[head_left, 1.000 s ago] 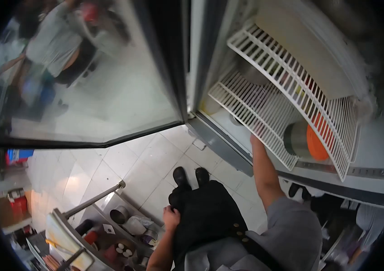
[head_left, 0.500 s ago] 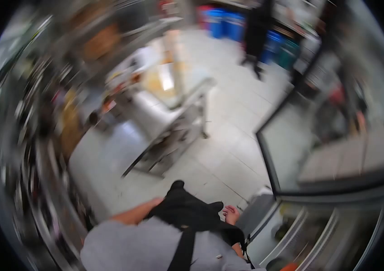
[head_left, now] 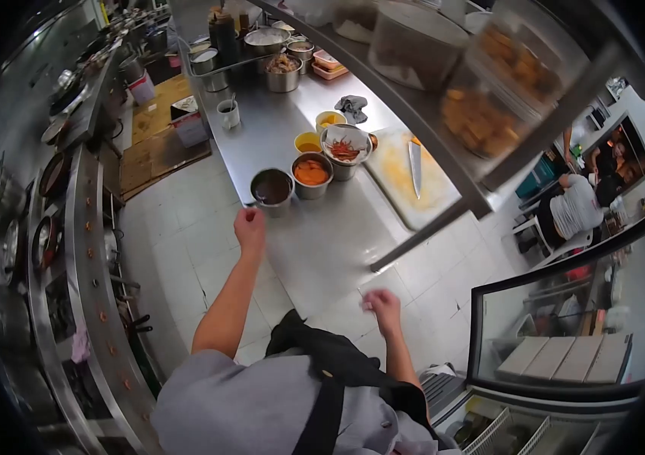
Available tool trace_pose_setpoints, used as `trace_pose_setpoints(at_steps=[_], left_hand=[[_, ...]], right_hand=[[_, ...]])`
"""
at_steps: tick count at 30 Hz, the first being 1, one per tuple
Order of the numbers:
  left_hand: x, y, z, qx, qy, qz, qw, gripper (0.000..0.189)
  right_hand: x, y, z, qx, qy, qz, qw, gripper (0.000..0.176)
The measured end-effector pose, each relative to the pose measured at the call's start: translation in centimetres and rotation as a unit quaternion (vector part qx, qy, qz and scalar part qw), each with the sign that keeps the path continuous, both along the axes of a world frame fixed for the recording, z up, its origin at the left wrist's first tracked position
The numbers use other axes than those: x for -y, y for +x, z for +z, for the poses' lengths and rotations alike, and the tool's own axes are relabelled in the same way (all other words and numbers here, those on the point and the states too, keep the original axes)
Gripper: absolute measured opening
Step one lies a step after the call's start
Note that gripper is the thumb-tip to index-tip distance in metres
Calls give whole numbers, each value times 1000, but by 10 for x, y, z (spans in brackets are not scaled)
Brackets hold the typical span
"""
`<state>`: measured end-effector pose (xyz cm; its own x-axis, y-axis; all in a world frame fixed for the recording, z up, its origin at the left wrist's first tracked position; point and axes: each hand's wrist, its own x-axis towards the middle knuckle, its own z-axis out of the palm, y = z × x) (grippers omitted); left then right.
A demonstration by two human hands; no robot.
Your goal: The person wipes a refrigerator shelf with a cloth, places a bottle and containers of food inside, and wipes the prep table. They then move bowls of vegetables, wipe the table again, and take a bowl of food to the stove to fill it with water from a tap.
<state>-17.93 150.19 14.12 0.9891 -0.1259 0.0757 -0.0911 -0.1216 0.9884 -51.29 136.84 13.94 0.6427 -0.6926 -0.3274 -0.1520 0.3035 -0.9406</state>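
Observation:
My left hand (head_left: 250, 229) reaches out over the near left corner of a steel table, its fingers bent closed. They are right by the near side of a metal pot of dark liquid (head_left: 272, 187), and I cannot tell what they hold. Beside that pot stand a pot of orange slices (head_left: 311, 173) and a paper-lined pot of dried red chillies (head_left: 344, 145). Small yellow bowls (head_left: 308, 143) sit just behind them. Closer to my body, my right hand (head_left: 383, 307) hovers in front of the table, slightly blurred, its fingers loosely bent and apart with nothing visible in them.
A knife (head_left: 415, 168) lies on a stained cutting board (head_left: 392, 179). Overhead on the right, a shelf holds plastic tubs (head_left: 482, 121). An open glass door (head_left: 558, 303) stands at lower right, a stove row (head_left: 87, 303) at left. A person (head_left: 571, 203) bends at far right.
My view has turned toward the steel table, now close in front of me. The left hand has risen from beside my apron to the pot; the right hand has lifted forward.

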Motion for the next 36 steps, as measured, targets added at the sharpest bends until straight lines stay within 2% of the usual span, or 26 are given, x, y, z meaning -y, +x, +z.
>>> trace_pose_setpoints(at_steps=[1, 3, 5, 8, 10, 12, 14, 15, 16, 18, 20, 22, 25, 28, 30, 32, 34, 35, 36], left_hand=[[-5, 14, -6, -75, -19, -20, 997, 6], [-18, -6, 17, -254, -37, -164, 952, 6], [-27, -27, -3, -336, -47, -247, 908, 6], [-51, -67, -17, -410, -75, -292, 861, 8], [-74, -84, -16, -434, -88, -294, 847, 11], [-94, -92, -15, -474, -75, -302, 824, 13], [-114, -88, -14, -469, -46, -298, 830, 14], [-120, -84, -15, -463, -21, -297, 835, 15], [-124, -79, -17, -465, -19, -298, 834, 15], [-126, -71, -18, -397, 39, -308, 863, 16], [-114, -63, -13, -373, 41, -320, 870, 15], [-100, -57, -9, -347, 45, -334, 875, 14], [-80, -49, -10, -334, 25, -344, 877, 13], [-66, -40, -11, -345, 13, -374, 861, 14], [-54, -30, -18, -381, -27, -337, 861, 13], [-27, -17, -25, -347, -57, -321, 879, 18], [21, -8, -12, -322, -72, -354, 875, 25], [42, -7, -3, -322, -77, -378, 864, 29], [67, -1, -19, -321, -122, -416, 842, 33]], right_hand=[[9, 46, 8, -15, -44, 12, 999, 14], [35, 131, 21, 18, 61, -2, 998, 18], [65, 194, 17, 37, 83, -24, 996, 21], [108, 257, 31, 72, 123, -52, 988, 24], [126, 283, 27, -24, 124, -75, 989, 28], [119, 296, 31, -56, 124, -65, 989, 28], [110, 308, 29, -83, 124, -57, 987, 28], [106, 311, 25, -104, 85, -48, 990, 27], [103, 313, 20, -126, 45, -40, 990, 26], [101, 315, 6, -109, 25, -48, 993, 23], [101, 319, 5, -85, -1, -59, 995, 20], [94, 316, 7, -145, -83, -95, 981, 14], [84, 292, 0, -138, -147, -124, 972, 15], [66, 259, 5, -135, -149, -158, 967, 21], [52, 233, 16, -126, -129, -191, 965, 25], [39, 198, 16, -156, -214, -166, 950, 24], [11, 142, 20, -203, -212, -199, 935, 24], [-8, 128, 55, -175, -150, -221, 948, 22], [-16, 108, 54, -180, -140, -256, 939, 22]])
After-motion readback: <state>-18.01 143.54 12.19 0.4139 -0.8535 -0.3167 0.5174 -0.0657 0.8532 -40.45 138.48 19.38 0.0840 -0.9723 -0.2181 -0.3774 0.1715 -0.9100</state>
